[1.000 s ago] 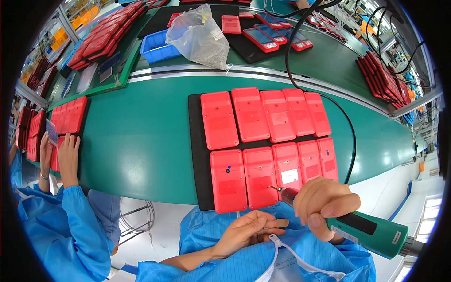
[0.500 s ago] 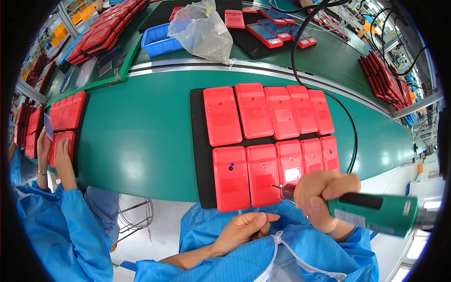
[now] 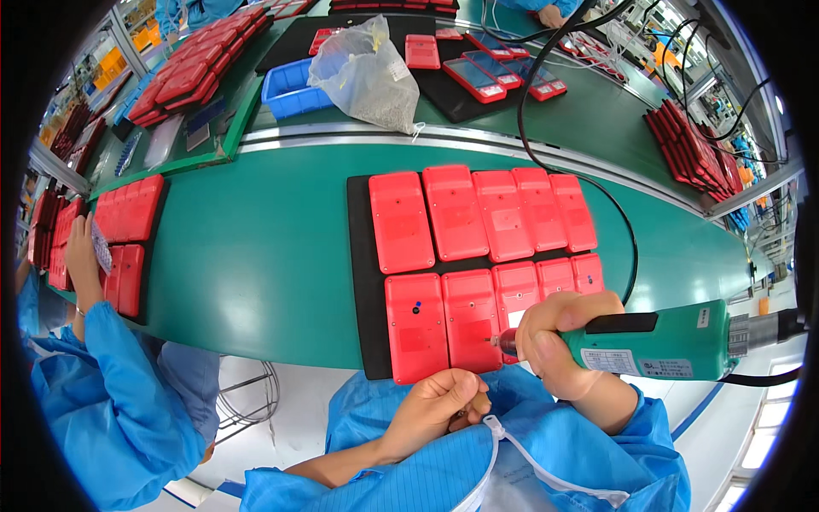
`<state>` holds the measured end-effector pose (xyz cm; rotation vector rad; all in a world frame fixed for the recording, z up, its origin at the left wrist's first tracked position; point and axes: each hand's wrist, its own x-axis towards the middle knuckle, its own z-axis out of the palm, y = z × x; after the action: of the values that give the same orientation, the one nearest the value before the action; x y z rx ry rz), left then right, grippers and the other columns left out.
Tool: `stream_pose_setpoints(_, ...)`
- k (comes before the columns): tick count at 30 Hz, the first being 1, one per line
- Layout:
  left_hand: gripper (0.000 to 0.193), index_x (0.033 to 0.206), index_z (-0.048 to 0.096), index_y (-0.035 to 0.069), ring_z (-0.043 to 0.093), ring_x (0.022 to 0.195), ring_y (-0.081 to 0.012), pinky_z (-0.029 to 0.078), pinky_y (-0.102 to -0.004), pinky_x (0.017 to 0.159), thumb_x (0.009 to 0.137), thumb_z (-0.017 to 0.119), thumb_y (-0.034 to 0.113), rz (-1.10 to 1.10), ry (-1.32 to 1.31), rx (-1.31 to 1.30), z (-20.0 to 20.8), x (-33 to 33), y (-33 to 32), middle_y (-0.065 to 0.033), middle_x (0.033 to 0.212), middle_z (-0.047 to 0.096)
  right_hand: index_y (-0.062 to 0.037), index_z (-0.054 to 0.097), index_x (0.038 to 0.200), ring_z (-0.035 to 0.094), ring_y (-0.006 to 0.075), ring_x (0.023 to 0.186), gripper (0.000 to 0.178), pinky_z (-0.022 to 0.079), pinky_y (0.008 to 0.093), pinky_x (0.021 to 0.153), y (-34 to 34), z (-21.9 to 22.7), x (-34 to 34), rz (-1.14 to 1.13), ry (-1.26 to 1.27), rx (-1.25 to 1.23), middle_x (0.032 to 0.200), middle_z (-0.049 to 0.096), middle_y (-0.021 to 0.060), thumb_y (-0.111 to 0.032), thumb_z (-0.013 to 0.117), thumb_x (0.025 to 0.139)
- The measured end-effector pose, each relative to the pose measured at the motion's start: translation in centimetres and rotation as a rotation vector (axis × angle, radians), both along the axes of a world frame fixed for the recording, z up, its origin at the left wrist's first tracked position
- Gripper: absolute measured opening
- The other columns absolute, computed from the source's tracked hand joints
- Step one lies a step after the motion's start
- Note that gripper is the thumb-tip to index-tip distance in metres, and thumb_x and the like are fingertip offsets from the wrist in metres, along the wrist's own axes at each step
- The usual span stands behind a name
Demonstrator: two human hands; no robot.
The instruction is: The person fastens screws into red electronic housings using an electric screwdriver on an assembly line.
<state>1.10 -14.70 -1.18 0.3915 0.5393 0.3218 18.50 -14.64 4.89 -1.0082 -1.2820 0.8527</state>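
Note:
My right hand (image 3: pixel 563 346) is wrapped round a green electric screwdriver (image 3: pixel 657 343), held almost level. The driver's tip reaches the right side of a red plastic casing (image 3: pixel 472 320), the second from the left in the near row; whether it touches a screw is too small to tell. Close in front of that row, my left hand (image 3: pixel 442 411) is closed with thumb and fingers together; what it holds, if anything, is hidden. Several more red casings lie in two rows on a black foam mat (image 3: pixel 367 290). The nearest left casing (image 3: pixel 415 346) carries a blue mark beside a dark hole.
Left of me, a co-worker in a blue smock (image 3: pixel 128 384) handles red casings. Beyond the metal rail stand a blue bin (image 3: pixel 294 90), a clear bag of small parts (image 3: pixel 371 81) and devices with screens (image 3: pixel 473 77). A black cable (image 3: pixel 633 247) curves along the mat's right. Red stacks (image 3: pixel 691 149) stand far right.
The screwdriver has swung to a more level angle, its tip still near the same casing. My left hand's fingers have curled in from a pointing shape. The co-worker's hands have shifted.

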Motion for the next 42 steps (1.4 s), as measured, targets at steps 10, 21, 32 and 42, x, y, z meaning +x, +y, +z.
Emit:
stream_pose_setpoints(10, 0.035, 0.082, 0.05, 0.006, 0.035, 0.049, -0.0062, 0.028, -0.0176, 0.044, 0.089, 0.039, 0.039, 0.046, -0.041, -0.226, 1.4, 1.7, 1.2, 0.0004, 0.063, 0.046, -0.0069, 0.038, 0.092, 0.045, 0.0142, 0.04, 0.032, 0.045, 0.0317, 0.038, -2.1, 3.4, 0.0, 0.222, 0.226, 0.535, 0.058, 0.048, 0.0049, 0.008, 0.057, 0.071)
stream_pose_setpoints(21, 0.036, 0.074, 0.05, 0.007, 0.035, 0.049, -0.0063, 0.028, -0.0178, 0.044, 0.088, 0.041, 0.04, 0.06, -0.033, -0.231, 1.8, 2.9, 1.8, 0.0013, 0.061, 0.045, -0.0053, 0.039, 0.088, 0.047, 0.0154, 0.04, 0.036, 0.046, 0.0317, 0.04, -2.4, 3.4, 0.8, 0.191, 0.237, 0.561, 0.056, 0.05, 0.0058, 0.01, 0.062, 0.064)
stream_pose_setpoints(32, 0.035, 0.069, 0.049, 0.007, 0.031, 0.047, -0.0088, 0.025, -0.0214, 0.044, 0.087, 0.045, 0.036, -0.03, 0.126, -0.06, 2.5, 4.4, 2.4, -0.0014, 0.053, 0.04, -0.0075, 0.036, 0.087, 0.048, 0.0116, 0.037, 0.022, 0.044, 0.0251, 0.034, -1.7, 4.2, 1.9, 0.231, 0.188, 0.599, 0.055, 0.049, 0.0043, 0.003, 0.052, 0.077)
stream_pose_setpoints(42, 0.032, 0.073, 0.052, 0.006, 0.032, 0.047, -0.0093, 0.027, -0.0204, 0.044, 0.086, 0.048, 0.034, -0.07, 0.043, -0.071, 1.8, 6.0, 4.3, -0.0033, 0.054, 0.043, -0.008, 0.036, 0.086, 0.047, 0.011, 0.035, 0.022, 0.043, 0.0239, 0.033, 0.0, 4.6, 3.6, 0.146, 0.242, 0.613, 0.052, 0.048, 0.0041, -0.003, 0.056, 0.079)
